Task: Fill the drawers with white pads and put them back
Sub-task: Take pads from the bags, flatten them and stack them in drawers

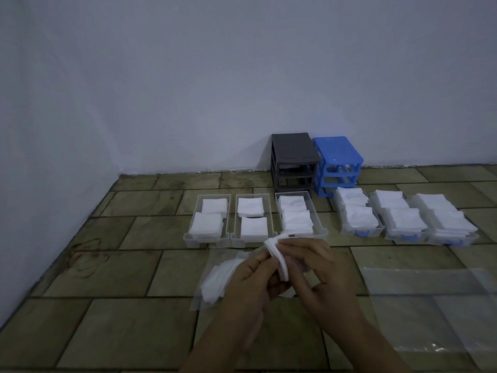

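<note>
Both hands meet low in the middle of the view, over the tiled floor. My left hand (251, 275) and my right hand (314, 267) pinch a small stack of white pads (278, 258) between them. Under them lies a clear plastic bag with more white pads (219, 281). Beyond the hands three clear drawers (185, 236) stand side by side, each holding two stacks of pads. To the right three more clear drawers with blue handles (361, 232) are piled high with pads. A grey drawer frame (294, 161) and a blue drawer frame (338, 164) stand open-fronted against the wall.
An empty-looking clear plastic bag (430, 300) lies flat on the floor at the right. A white wall (188, 76) closes the back and the left side. The floor is brown tile (121, 332).
</note>
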